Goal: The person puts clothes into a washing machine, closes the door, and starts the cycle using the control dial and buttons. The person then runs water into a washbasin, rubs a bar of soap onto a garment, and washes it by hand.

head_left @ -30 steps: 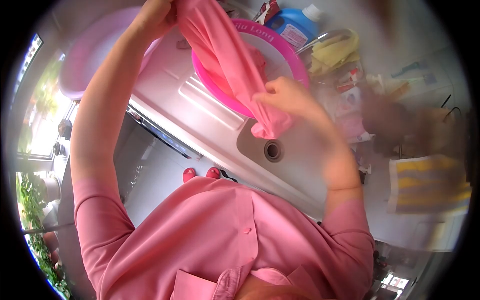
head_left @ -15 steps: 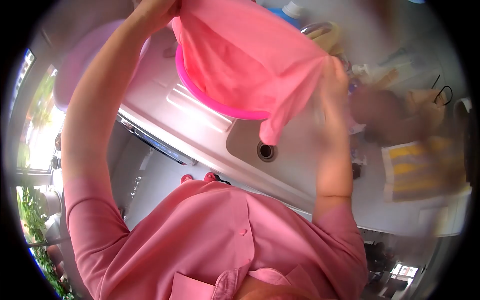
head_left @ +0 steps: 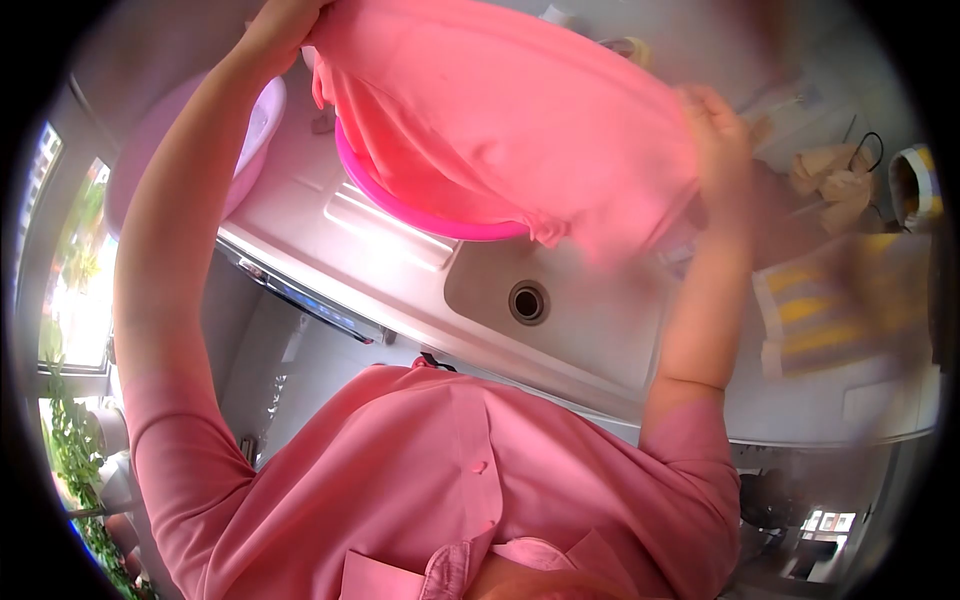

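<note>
hands (head_left: 716, 128) hold pink cloth (head_left: 510, 110) over pink basin (head_left: 402, 213)

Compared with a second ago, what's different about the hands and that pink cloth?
The right hand has swung up and rightward, away from the left hand, spreading the bunched coral-pink fabric into a broad sheet. Both still hold it; neither has visibly let go. The round, bright-pink plastic basin stays by the pale sink.
</note>
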The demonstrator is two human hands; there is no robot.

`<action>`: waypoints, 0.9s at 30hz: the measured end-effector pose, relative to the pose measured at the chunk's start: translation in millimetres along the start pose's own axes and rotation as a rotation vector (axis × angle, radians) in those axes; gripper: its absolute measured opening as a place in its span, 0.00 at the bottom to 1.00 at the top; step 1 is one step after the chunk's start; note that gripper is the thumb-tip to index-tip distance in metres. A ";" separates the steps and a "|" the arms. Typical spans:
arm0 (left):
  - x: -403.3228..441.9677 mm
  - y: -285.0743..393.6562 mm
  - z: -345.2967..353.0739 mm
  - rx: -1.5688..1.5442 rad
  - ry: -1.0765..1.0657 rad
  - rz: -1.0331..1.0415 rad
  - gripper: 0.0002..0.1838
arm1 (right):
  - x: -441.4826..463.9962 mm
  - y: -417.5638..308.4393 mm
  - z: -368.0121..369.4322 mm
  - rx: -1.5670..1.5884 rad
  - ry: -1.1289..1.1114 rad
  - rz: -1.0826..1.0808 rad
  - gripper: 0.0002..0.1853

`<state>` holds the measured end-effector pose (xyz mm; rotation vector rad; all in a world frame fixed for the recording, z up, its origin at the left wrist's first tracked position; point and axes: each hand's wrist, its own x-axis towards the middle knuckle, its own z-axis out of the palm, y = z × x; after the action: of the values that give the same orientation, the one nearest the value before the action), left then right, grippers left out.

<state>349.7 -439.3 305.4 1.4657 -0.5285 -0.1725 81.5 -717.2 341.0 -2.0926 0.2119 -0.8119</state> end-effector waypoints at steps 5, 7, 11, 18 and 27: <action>8.5 -19.8 -11.2 0.315 -0.020 0.099 0.05 | -2.8 -12.1 -3.2 0.059 -0.042 0.011 0.09; 12.1 -34.4 -19.6 0.381 -0.190 0.236 0.10 | -4.8 -12.6 -3.8 0.154 -0.073 0.045 0.09; 20.0 -70.0 2.9 1.334 -0.154 0.391 0.18 | -16.0 -30.4 12.0 0.337 -0.009 0.164 0.09; -81.0 -21.5 104.8 0.575 -0.686 0.543 0.30 | -2.3 -16.8 20.4 0.620 -0.161 0.249 0.12; -48.0 -67.1 108.6 0.027 -0.917 -0.112 0.19 | -19.7 32.8 8.0 0.164 -0.315 0.012 0.16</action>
<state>273.7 -524.3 230.6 1.3893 -1.1807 -0.9523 75.7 -723.8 302.9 -2.0277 -0.0131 -0.4657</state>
